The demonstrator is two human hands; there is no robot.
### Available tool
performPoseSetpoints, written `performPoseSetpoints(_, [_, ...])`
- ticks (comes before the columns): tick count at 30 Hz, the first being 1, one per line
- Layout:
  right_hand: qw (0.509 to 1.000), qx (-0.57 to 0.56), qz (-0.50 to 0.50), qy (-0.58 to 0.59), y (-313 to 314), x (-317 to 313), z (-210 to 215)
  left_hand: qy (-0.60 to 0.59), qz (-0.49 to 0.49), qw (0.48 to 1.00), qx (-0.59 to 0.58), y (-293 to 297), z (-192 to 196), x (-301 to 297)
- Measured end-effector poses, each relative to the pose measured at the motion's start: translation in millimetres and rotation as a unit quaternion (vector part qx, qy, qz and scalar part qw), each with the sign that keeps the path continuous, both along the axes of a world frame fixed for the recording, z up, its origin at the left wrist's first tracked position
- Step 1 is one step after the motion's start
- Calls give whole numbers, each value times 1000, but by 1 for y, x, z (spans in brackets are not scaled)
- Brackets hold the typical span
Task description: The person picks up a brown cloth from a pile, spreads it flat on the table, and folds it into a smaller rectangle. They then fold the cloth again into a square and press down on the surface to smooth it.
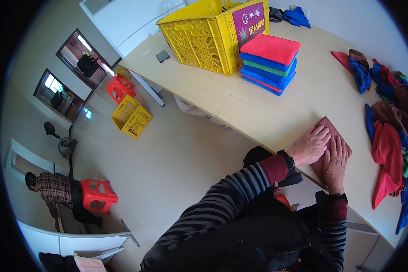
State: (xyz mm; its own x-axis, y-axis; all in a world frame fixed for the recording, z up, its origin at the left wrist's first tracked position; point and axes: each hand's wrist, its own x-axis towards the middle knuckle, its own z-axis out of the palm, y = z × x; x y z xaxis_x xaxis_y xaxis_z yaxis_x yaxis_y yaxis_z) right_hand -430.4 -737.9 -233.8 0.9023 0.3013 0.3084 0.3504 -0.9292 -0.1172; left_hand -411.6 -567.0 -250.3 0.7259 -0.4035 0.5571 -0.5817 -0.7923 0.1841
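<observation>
A folded brown cloth [327, 123] lies at the front edge of the table, under both my hands. My left hand [311, 146] rests flat on its left part, fingers stretched out. Beside it, my right hand [335, 164] presses flat on the cloth with fingers extended toward its far side. Neither hand grips anything. Farther back stands a neat stack of folded cloths [271, 51], red on top with blue and green ones below. To the right spreads a loose heap of crumpled cloths [387, 156] in red, blue, brown and green.
A yellow plastic crate [204, 43] stands behind the stack, near a phone-like dark object [162, 56]. On the floor at left are another yellow crate [132, 117], red stools [99, 196] and a fan [67, 146]. A person [56, 190] bends at the far left.
</observation>
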Motion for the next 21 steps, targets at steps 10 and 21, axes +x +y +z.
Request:
performPoseSetpoints(10, [1000,-1,-4,5,1,-1,-1,15,-3,1000,1,2,3,-3])
performPoseSetpoints(21, [1000,15,-13,-8,4,-1,-3,-1,-11,1000,19,3,2,5])
